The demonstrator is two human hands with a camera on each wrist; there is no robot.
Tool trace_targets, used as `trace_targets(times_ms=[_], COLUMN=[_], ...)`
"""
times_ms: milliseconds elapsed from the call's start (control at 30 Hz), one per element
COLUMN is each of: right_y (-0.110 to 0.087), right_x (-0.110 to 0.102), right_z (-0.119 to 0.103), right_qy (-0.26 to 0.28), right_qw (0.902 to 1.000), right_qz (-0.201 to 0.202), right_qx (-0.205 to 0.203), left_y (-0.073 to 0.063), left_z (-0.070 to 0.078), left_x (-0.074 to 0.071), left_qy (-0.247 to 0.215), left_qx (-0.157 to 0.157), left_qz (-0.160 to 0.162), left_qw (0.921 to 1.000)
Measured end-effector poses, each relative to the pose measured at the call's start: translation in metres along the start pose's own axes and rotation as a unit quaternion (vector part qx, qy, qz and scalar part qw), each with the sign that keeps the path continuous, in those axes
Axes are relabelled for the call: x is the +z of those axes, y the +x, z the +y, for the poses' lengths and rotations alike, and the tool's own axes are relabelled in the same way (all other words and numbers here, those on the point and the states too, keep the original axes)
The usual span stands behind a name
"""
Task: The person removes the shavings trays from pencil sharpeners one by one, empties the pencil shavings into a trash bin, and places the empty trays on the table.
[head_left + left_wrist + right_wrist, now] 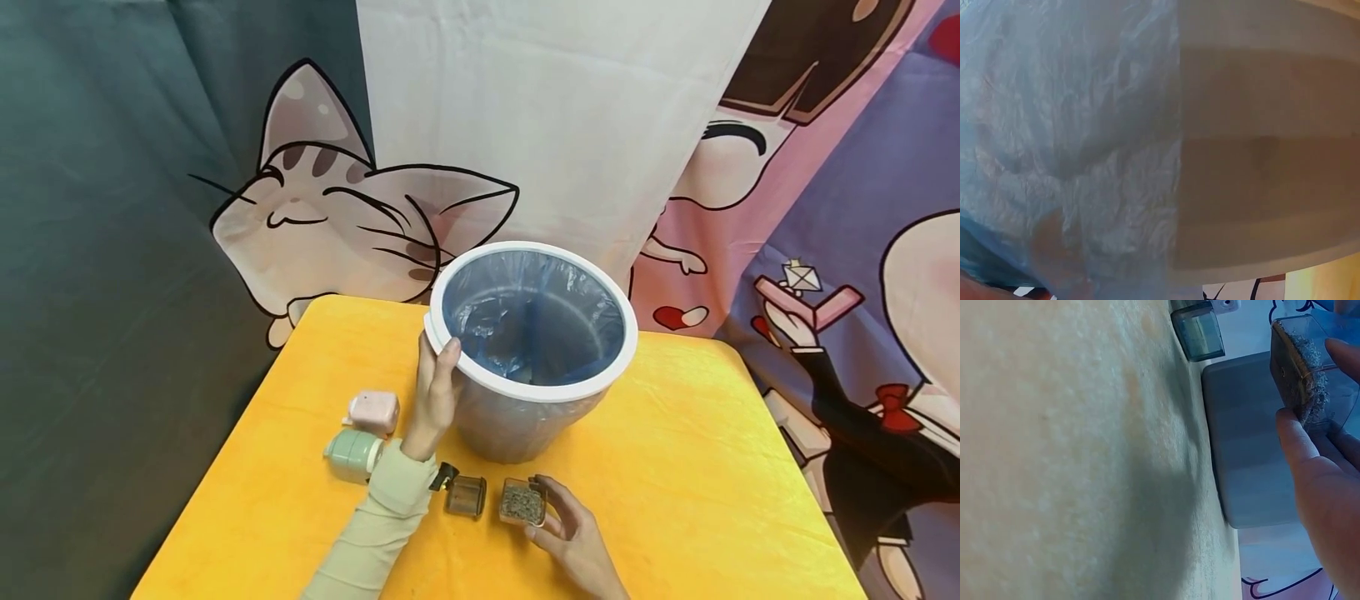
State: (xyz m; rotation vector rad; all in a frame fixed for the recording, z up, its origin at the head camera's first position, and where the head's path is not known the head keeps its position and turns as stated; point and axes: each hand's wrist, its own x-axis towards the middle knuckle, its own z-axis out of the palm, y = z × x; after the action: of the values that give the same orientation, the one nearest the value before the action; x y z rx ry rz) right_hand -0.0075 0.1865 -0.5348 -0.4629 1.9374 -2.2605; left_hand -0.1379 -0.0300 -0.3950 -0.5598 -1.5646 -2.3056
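A trash can [540, 393] with a white rim and a bluish plastic liner [510, 271] stands upright on the table. My left hand [433, 398] grips its near left rim, the thumb at the top edge. Up close in the left wrist view, the thin liner [1097, 112] hangs over the can's plain wall [1260, 181]. My right hand [576, 537] holds a small clear box [522, 503] between thumb and fingers, in front of the can. Grey-brown crumbly matter [1313, 381] fills part of that box, which is lifted off the cloth in the right wrist view.
A dark translucent box [467, 497] lies just left of the held box, beside a small black piece [444, 476] near the left cuff. Further left lie a pale pink container [375, 412] and a green one [354, 455]. A yellow cloth [697, 467] covers the table.
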Motion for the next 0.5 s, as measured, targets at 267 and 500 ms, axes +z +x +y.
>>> trace_targets(times_ms=[267, 500], right_y=[0.000, 0.002], right_x=[-0.001, -0.002], right_z=[-0.002, -0.001], right_qy=[-0.005, 0.015], right_qw=[1.0000, 0.9994], right_qz=[-0.003, -0.010], right_qx=[-0.004, -0.030], left_y=[-0.003, 0.000], left_z=[0.019, 0.013], left_x=[0.009, 0.005], left_qy=[0.020, 0.035], left_qx=[0.010, 0.012], left_qz=[-0.001, 0.003], left_qw=[0.9997, 0.9993])
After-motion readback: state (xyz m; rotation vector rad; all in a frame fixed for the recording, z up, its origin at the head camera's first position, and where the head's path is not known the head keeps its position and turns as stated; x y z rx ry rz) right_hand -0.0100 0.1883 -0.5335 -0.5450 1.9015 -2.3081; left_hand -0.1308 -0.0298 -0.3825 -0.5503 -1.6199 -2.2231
